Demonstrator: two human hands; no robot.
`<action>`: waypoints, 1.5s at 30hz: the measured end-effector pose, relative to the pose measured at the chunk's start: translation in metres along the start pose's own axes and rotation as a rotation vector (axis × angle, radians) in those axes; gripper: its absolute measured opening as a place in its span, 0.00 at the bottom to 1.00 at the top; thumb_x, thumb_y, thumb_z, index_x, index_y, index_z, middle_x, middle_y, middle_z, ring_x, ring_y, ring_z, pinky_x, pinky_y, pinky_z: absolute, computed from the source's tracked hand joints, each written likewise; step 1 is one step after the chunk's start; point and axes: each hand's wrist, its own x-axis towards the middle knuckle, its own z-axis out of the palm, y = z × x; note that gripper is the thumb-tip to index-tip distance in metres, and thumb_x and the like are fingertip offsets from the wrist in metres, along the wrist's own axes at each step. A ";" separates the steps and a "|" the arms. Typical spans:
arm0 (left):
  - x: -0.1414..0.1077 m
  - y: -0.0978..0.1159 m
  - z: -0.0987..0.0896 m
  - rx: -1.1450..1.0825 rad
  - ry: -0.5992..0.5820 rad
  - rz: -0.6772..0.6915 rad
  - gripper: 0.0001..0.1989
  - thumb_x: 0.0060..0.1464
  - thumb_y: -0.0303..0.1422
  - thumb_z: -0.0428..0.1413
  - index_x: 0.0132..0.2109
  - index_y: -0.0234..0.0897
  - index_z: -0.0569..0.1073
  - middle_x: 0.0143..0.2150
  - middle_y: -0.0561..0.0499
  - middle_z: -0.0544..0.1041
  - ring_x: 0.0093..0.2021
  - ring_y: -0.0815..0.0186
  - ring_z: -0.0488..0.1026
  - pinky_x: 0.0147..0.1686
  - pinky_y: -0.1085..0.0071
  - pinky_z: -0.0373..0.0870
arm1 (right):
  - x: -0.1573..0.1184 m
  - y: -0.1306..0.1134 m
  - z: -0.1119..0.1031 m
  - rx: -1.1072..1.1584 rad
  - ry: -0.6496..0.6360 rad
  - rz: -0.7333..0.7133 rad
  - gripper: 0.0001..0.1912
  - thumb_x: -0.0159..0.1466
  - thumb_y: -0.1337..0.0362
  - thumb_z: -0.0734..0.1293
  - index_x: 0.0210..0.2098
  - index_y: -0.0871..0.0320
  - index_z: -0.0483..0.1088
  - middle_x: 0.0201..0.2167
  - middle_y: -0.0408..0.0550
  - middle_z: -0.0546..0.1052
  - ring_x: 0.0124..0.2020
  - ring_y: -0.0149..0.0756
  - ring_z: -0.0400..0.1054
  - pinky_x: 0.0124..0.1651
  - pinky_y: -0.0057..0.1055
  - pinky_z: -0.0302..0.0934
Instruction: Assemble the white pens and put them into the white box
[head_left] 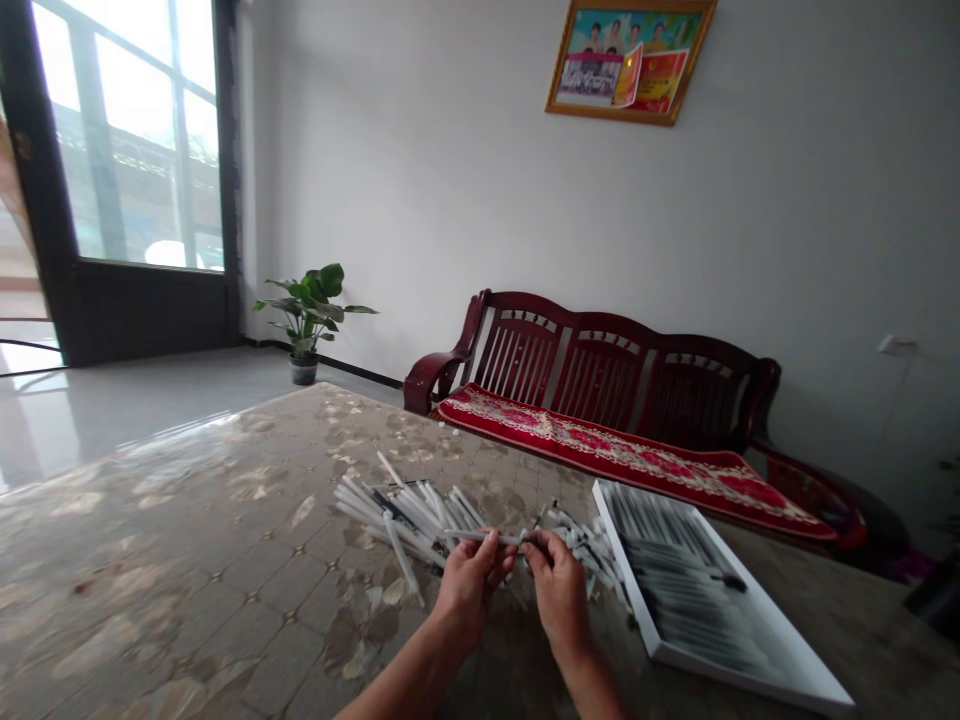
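Note:
My left hand (469,585) is closed around a slim white pen-like tube (465,534), which lies roughly level and points left. At the tube's right end, my right hand (556,585) pinches a small cap-like piece, mostly hidden by the fingertips. Both hands are close together, just above the table. Left of them lies a loose heap of white tubes (397,515), some with dark parts inside. Behind and right of my right hand is a pile of small white and dark pieces (589,545).
A shallow white box (750,675) at the right holds rows of slim pens (690,590) with dark parts. The patterned table (225,560) spreads beneath everything. Beyond it stand a dark red wooden bench (604,370) with a red cover (600,440), and a potted plant (306,310).

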 end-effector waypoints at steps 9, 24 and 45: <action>-0.003 -0.005 -0.003 0.084 -0.090 0.057 0.12 0.45 0.29 0.68 0.33 0.33 0.73 0.26 0.50 0.79 0.26 0.67 0.78 0.26 0.76 0.75 | -0.007 -0.004 -0.003 -0.247 -0.046 -0.087 0.25 0.67 0.44 0.54 0.25 0.53 0.69 0.20 0.47 0.75 0.24 0.39 0.68 0.28 0.30 0.55; 0.000 -0.003 -0.004 0.158 -0.089 0.064 0.13 0.43 0.31 0.69 0.33 0.33 0.73 0.25 0.51 0.78 0.25 0.66 0.78 0.26 0.75 0.74 | -0.008 -0.010 -0.007 -0.060 -0.207 0.018 0.30 0.65 0.39 0.54 0.23 0.55 0.71 0.20 0.45 0.75 0.23 0.37 0.66 0.26 0.29 0.54; -0.007 -0.002 -0.004 0.257 -0.218 0.205 0.22 0.35 0.41 0.71 0.34 0.34 0.74 0.29 0.49 0.80 0.30 0.63 0.78 0.25 0.74 0.72 | -0.012 -0.024 0.001 0.424 -0.266 0.606 0.31 0.54 0.32 0.61 0.16 0.52 0.55 0.07 0.32 0.54 0.08 0.23 0.43 0.11 0.23 0.35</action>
